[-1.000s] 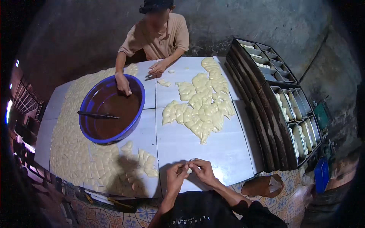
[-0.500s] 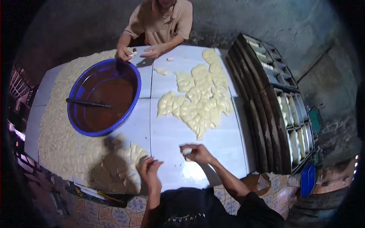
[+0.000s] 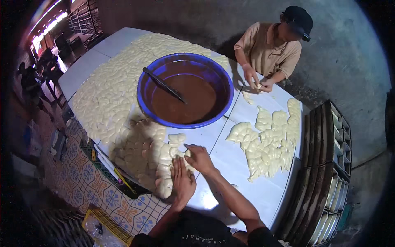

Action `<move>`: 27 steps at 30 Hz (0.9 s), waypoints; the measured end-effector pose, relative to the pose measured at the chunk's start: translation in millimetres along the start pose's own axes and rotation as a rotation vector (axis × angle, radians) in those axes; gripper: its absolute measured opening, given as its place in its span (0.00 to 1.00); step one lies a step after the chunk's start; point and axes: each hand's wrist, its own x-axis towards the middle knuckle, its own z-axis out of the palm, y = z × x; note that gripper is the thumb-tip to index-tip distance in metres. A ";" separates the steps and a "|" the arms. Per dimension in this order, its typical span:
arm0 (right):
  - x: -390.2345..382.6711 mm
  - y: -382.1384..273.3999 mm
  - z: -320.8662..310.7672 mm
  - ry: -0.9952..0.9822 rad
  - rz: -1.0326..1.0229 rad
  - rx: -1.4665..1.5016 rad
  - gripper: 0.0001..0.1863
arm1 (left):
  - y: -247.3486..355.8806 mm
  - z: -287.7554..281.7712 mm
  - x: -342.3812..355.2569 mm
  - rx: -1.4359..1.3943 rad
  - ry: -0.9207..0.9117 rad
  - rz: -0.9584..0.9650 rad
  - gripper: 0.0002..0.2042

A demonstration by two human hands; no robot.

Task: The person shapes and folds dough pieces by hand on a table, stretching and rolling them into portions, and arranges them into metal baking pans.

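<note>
Rows of flattened pale dough pieces [image 3: 119, 78] cover the left part of the white table. My left hand [image 3: 182, 181] lies at the right edge of those rows, fingers stretched forward over the dough. Close beside it, my right hand [image 3: 200, 159] has its thumb and fingers bent round the edge of a pale dough piece [image 3: 188, 154], partly hidden by the hand. Beyond my hands stands a large blue basin [image 3: 226, 108] of brown liquid, with a dark stick-like tool [image 3: 162, 84] leaning in it. A second patch of dough [image 3: 263, 148] lies to the right.
Across the table a co-worker [image 3: 269, 51] holds a small pale piece in both hands. Stacked dark trays [image 3: 314, 164] with pale contents stand along the right side. A yellow crate [image 3: 108, 226] sits on the patterned floor at the lower left.
My view has turned left. My right hand has moved left with the dough piece, from the bare tabletop to the dough rows beside my left hand, which now lies over the dough.
</note>
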 end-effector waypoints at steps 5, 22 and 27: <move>-9.6 12.9 5.9 0.022 0.029 0.052 0.08 | -12.3 20.2 -1.0 0.292 -0.100 0.098 0.34; -247.2 -58.4 -196.9 1.446 0.296 0.452 0.07 | 25.7 -9.9 -6.7 -0.002 -0.167 0.298 0.35; -235.6 -87.9 -158.3 1.077 0.628 0.433 0.05 | 85.4 -4.6 -35.1 -0.449 -0.734 0.608 0.32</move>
